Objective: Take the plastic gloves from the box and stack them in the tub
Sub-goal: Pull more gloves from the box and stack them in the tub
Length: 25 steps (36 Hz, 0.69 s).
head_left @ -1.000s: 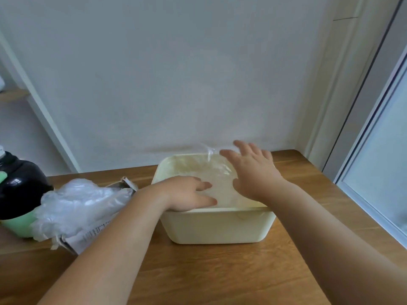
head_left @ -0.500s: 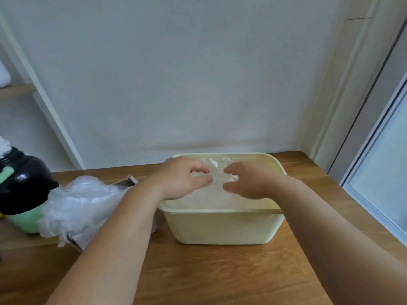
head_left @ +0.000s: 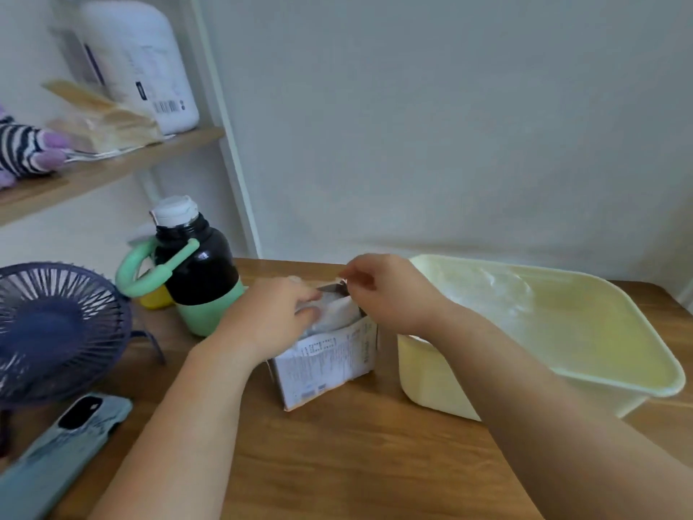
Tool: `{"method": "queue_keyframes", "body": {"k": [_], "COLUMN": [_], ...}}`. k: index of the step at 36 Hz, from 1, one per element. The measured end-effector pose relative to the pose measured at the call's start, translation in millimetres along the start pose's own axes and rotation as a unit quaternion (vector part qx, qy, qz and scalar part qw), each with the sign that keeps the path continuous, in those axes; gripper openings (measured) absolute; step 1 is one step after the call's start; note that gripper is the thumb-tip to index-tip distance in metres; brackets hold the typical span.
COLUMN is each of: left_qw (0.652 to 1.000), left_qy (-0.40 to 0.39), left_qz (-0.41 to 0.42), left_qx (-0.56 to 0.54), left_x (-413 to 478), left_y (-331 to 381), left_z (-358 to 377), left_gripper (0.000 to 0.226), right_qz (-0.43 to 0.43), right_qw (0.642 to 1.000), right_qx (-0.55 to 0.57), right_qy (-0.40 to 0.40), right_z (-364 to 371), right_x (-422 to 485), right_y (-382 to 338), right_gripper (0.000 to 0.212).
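So, nearest us at 8 o'clock there's a phone point(head_left: 63, 444) and a fan point(head_left: 48, 332) on the table point(head_left: 356, 463), nothing we need. Dead centre is the box point(head_left: 326, 369), upright with its top open and the plastic gloves point(head_left: 333, 313) bulging out. Our left hand point(head_left: 270, 320) comes in from 9 o'clock of the box, fingers curled round the wad. Our right hand point(head_left: 390, 290), at 1 o'clock of it, pinches thumb to forefinger on what looks like one glove's edge, though it could be a flap, hard to tell. The tub point(head_left: 423, 377) sits just beside the box at 3 o'clock, with some clear film lying in its far end. Our tip for this step: let the left pin the bundle down so the right peels off one sheet only, pull slow and straight up, then lay it flat in the tub. The bottle point(head_left: 198, 272) at 10 o'clock is close, so we mind our elbows.
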State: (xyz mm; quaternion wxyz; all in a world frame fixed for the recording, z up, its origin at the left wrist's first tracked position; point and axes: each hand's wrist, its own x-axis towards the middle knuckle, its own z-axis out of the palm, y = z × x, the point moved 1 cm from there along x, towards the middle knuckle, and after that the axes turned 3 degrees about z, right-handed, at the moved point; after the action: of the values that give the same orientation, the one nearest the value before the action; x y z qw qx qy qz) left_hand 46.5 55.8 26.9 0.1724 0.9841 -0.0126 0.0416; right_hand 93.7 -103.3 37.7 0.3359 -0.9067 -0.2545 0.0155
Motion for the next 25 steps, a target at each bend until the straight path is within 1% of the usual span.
{"method": "queue_keyframes", "body": {"k": [2,5,6,8,9,10,12,14,16,17,18,20,22,25], "left_qw": [1.000,0.999,0.999,0.997,0.997,0.997,0.997,0.996,0.997,0.997,0.997,0.994,0.989,0.972], "left_qy": [0.013,0.029,0.037,0.050,0.051,0.044,0.014,-0.010,0.004,0.020,0.041,0.080,0.112,0.157], "left_qz": [0.017,0.027,0.030,0.042,0.048,0.052,0.056,0.062,0.059,0.055,0.056,0.065,0.071,0.076], "left_qx": [0.017,0.018,0.020,0.034,0.040,0.043,0.044,0.058,0.056,0.043,0.024,-0.022,-0.066,-0.156], "left_x": [-1.2,-1.0,-0.4,0.9,1.5,2.2,2.8,2.8,2.6,2.5,2.6,2.4,2.2,1.2], "left_y": [-3.8,-6.4,-6.6,-6.7,-6.3,-6.3,-5.0,-3.8,-4.6,-5.0,-5.3,-3.0,0.7,5.0], "left_z": [2.8,2.4,2.2,2.6,2.6,3.0,3.5,4.6,5.4,5.2,4.7,2.8,0.1,0.2], "left_gripper": [0.020,0.018,0.018,0.018,0.017,0.016,0.016,0.019,0.017,0.015,0.013,0.009,0.003,0.011], "right_qz": [-0.002,-0.004,-0.008,-0.013,-0.015,-0.018,-0.023,-0.021,-0.024,-0.028,-0.032,-0.037,-0.046,-0.048], "right_qw": [0.999,0.995,0.995,0.994,0.994,0.994,0.994,0.993,0.994,0.994,0.994,0.993,0.994,0.995], "right_qx": [-0.037,-0.080,-0.083,-0.081,-0.081,-0.079,-0.085,-0.089,-0.084,-0.082,-0.078,-0.071,-0.055,-0.036], "right_qy": [-0.033,-0.057,-0.061,-0.069,-0.070,-0.072,-0.072,-0.068,-0.070,-0.073,-0.075,-0.085,-0.087,-0.082], "right_z": [7.6,10.4,10.3,9.4,9.2,9.1,9.8,10.9,11.6,11.8,12.0,11.5,11.0,10.2], "right_x": [3.5,5.9,6.7,9.1,9.9,10.3,11.6,12.0,11.8,11.2,11.2,10.3,11.2,12.1], "right_y": [-3.6,-5.5,-4.8,-2.6,-2.4,-2.6,-1.1,0.1,1.3,1.7,1.9,1.5,1.2,1.6], "right_gripper": [0.032,0.033,0.030,0.016,0.017,0.021,0.015,0.024,0.021,0.014,0.013,0.018,0.014,0.018]}}
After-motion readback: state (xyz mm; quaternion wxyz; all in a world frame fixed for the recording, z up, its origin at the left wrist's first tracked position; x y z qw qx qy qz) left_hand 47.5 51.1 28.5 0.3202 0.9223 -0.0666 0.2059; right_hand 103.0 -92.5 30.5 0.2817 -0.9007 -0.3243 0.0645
